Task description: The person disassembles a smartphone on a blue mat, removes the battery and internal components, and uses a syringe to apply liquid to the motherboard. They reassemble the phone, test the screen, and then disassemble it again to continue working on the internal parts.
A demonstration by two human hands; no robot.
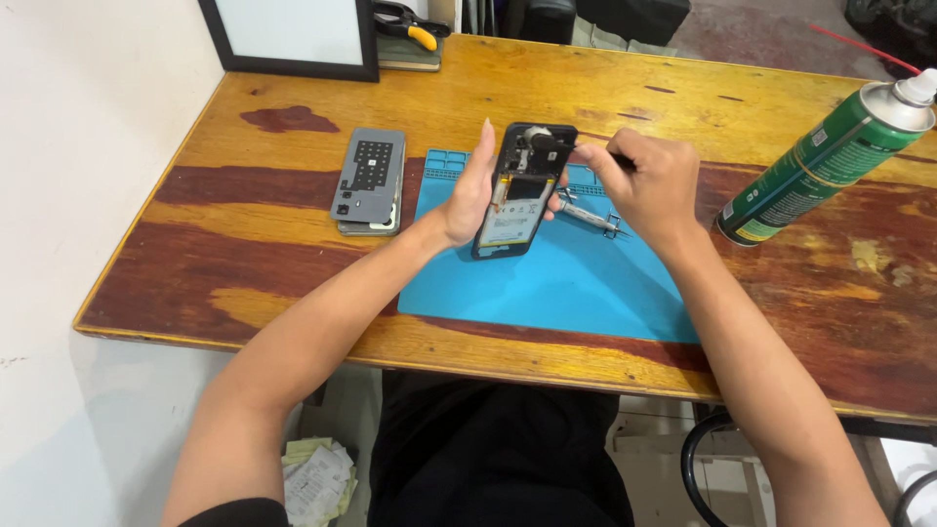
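My left hand (470, 191) holds an opened black phone (521, 191) upright over the blue work mat (576, 283), its insides and battery facing me. The fingers of my right hand (646, 181) pinch a thin dark tool whose tip touches the phone's upper right edge. A metal tool (590, 215) lies on the mat just below my right hand.
A grey phone back panel (369, 181) lies left of the mat on the wooden table (293, 273). A green spray can (830, 156) lies tilted at the right. A black-framed board (293, 39) and yellow-handled pliers (410, 27) sit at the far edge.
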